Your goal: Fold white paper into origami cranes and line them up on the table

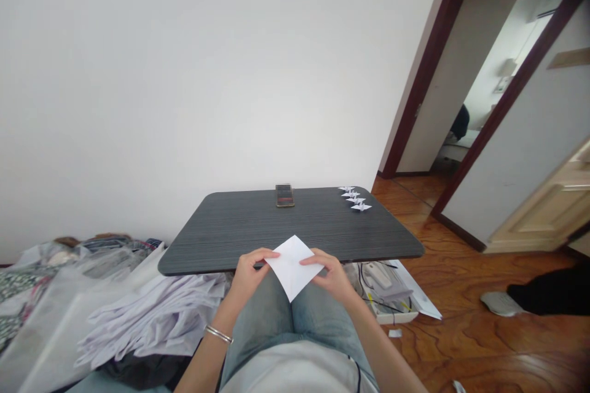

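Note:
A white square sheet of paper (292,269) is held in front of me, turned so that one corner points away and one towards my lap. It lies partly over the near edge of the dark table. My left hand (252,267) pinches its left corner between thumb and fingers. At the right corner my right hand (329,273) grips the sheet, thumb below and index finger on top. Several folded white paper cranes (354,198) stand in a row at the table's far right.
The dark wood-grain table (216,221) stands against a white wall. A phone (284,195) rests near its back edge. Piled cloth (157,313) lies to the left. On the floor at right is a white box (391,316) with cables; farther right, a person's shoe (501,304) shows.

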A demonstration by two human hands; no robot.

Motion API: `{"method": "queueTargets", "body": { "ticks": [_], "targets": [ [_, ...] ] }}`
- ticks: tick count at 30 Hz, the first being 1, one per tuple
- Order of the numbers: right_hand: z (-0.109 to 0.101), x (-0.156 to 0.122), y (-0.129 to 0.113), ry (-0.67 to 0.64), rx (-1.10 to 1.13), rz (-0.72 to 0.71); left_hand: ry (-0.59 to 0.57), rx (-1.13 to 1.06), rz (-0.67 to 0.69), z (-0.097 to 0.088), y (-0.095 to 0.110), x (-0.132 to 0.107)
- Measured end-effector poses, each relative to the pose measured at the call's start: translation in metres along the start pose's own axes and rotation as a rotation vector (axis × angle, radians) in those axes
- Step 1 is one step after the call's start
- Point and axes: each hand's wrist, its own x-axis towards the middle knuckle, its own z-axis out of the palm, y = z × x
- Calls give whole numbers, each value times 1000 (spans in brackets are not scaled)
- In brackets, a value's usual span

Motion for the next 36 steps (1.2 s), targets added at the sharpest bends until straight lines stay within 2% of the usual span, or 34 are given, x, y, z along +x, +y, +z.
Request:
{"method": "queueTargets", "body": {
  "ticks": [3,10,16,18,23,26,30,36],
  "targets": [
    [-1,0,0,32,33,14,26,4,15,-1,0,-1],
    [2,-1,9,204,130,52,30,-40,15,0,2,-2],
    [1,-1,8,171,259,83,49,-179,-50,5,-2,-5],
    [0,-1,6,170,280,78,55,-190,-37,6,-2,-5],
    [2,-2,3,303,236,42,53,-159,40,6,-5,-7],
    [4,-2,1,333,209,46,65,-142,76,5,-5,-8],
    [4,1,-3,305,252,56,67,-179,77,6,-2,-7],
    [-1,5,-14,151,356,162,5,-316,7,10,-1,-9]
  ]
}}
